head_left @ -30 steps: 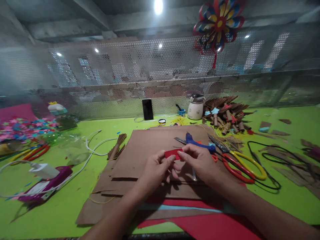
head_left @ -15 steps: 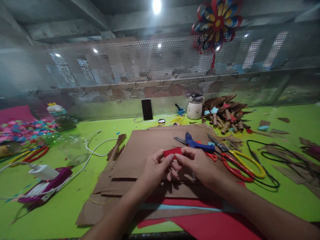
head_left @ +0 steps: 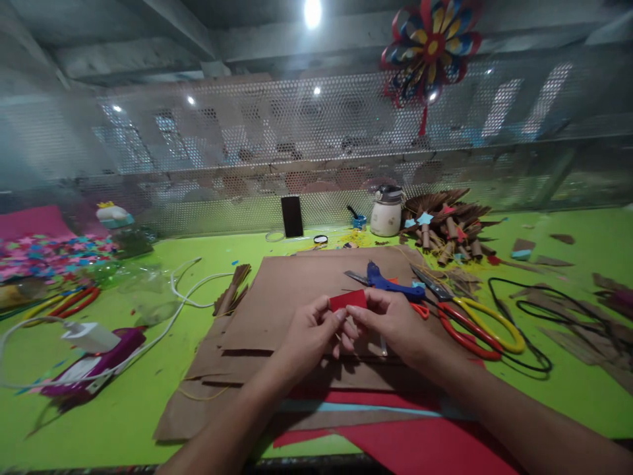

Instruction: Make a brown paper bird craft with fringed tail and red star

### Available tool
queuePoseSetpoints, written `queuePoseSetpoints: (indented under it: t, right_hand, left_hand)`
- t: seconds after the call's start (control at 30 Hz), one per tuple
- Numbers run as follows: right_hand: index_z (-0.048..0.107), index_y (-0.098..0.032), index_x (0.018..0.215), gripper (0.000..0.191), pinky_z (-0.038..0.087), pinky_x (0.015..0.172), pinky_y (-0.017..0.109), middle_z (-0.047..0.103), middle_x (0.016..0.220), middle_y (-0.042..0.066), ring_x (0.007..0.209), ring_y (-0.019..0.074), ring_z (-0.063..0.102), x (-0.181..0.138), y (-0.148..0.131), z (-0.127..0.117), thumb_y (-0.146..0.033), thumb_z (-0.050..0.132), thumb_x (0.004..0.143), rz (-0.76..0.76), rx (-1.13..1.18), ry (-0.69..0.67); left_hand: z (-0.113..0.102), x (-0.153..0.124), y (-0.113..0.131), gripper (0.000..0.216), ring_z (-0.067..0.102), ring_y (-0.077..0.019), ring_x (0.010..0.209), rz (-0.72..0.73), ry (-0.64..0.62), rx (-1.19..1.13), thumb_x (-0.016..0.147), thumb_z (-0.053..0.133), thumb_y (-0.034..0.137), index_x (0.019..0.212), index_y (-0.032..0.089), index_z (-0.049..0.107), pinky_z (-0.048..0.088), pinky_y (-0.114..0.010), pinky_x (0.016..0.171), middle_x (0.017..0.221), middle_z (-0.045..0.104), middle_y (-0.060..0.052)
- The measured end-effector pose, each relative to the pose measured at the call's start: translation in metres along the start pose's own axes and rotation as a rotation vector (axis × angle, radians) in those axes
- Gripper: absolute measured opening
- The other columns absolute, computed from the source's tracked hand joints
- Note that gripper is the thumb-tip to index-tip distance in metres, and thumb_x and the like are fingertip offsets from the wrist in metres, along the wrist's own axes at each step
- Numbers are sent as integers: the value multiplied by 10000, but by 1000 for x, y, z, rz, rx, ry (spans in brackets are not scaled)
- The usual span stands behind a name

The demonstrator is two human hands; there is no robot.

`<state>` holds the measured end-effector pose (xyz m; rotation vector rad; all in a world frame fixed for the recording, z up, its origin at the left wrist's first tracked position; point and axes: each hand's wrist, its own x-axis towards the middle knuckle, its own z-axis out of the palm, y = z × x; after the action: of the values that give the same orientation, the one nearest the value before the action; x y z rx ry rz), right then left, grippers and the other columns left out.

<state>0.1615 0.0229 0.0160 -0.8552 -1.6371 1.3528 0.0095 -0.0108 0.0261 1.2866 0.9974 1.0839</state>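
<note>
Between my two hands is a small piece of red paper (head_left: 349, 301), held up above a stack of brown paper sheets (head_left: 291, 284). My left hand (head_left: 316, 324) pinches its left side, thumb in front. On its right side, my right hand (head_left: 388, 318) grips it with the thumb and fingers. The thumbs nearly meet at the paper's lower edge. Just beyond my right hand lies a blue glue gun (head_left: 390, 285). Scissors with red and yellow handles (head_left: 475, 324) rest to the right of it.
A purple power strip (head_left: 93, 369) with a white plug and cable lies at left, near a pile of paper stars (head_left: 54, 257). Rolled brown paper pieces (head_left: 450, 227) and a white jar (head_left: 386, 216) stand at the back. A black cord (head_left: 524, 290) loops at right.
The red paper has shifted slightly right and up in my hands and shows more of its face. Both hands keep their pinch on it.
</note>
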Motion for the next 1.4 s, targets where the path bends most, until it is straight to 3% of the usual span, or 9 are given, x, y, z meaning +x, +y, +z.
queuePoseSetpoints:
  t: [0.2,0.4,0.53,0.63,0.73,0.83,1.0,1.2,1.4]
  right_hand:
    - [551,-149,650,261,343,473,216,528,568,-35,500,83,453,2,4,-2,-377,656,720,32,28,71]
    - [561,-146,624,293,381,460,230,532,519,-32,454,84,469,8,-4,-13,-405,691,672,34,120,157]
    - [576,-153,680,231,416,488,243,532,545,-23,487,96,482,9,-7,-22,-367,649,725,-81,38,235]
    - [622,-179,923,187,479,667,298,624,805,40,719,150,573,5,-15,-29,-279,610,765,-249,-174,141]
    - [577,-247,1139,349,452,840,348,589,1098,63,971,189,555,0,-26,-35,-193,569,794,-354,-329,-130]
    - [643,-228,1037,243,453,823,331,639,998,54,917,182,581,-5,-32,-36,-196,573,807,-372,-339,-303]
    - [688,-199,888,133,453,684,287,649,765,35,719,153,582,-6,-30,-31,-222,578,815,-436,-353,-242]
    - [697,-228,910,153,438,707,307,576,803,43,774,164,539,-6,-29,-27,-202,592,801,-512,-442,-200]
    - [690,-211,878,128,451,705,316,636,765,44,733,162,563,-3,-24,-30,-227,584,810,-425,-367,-231]
  left_hand:
    - [0,0,1,265,595,-118,517,-8,-7,-18,784,571,389,792,139,486,401,-174,412,658,654,-49]
    - [-7,1,6,237,560,-84,455,-67,80,-81,774,599,343,829,132,508,394,-158,409,641,654,-39]
    - [-14,2,8,203,554,-76,455,-120,-18,-148,789,584,320,795,132,508,364,-144,400,647,652,-48]
    - [-16,0,10,172,575,-92,486,-134,-136,-180,803,554,297,807,128,524,342,-142,392,654,650,-60]
    - [-16,-1,12,136,548,-81,436,-155,-196,-199,798,532,258,830,126,542,291,-139,363,594,632,-41]
    - [-15,-3,13,122,522,-70,400,-189,-234,-199,788,525,238,829,126,547,264,-137,358,540,612,-23]
    - [-13,-2,11,145,564,-82,464,-182,-227,-207,803,541,269,852,132,534,318,-138,393,620,638,-41]
    - [-10,-1,6,200,615,-112,561,-91,-228,-165,815,565,322,835,126,530,416,-162,456,704,647,-56]
    - [-9,-2,5,267,636,-134,585,-115,-234,-142,788,594,378,829,121,533,424,-170,454,726,662,-79]
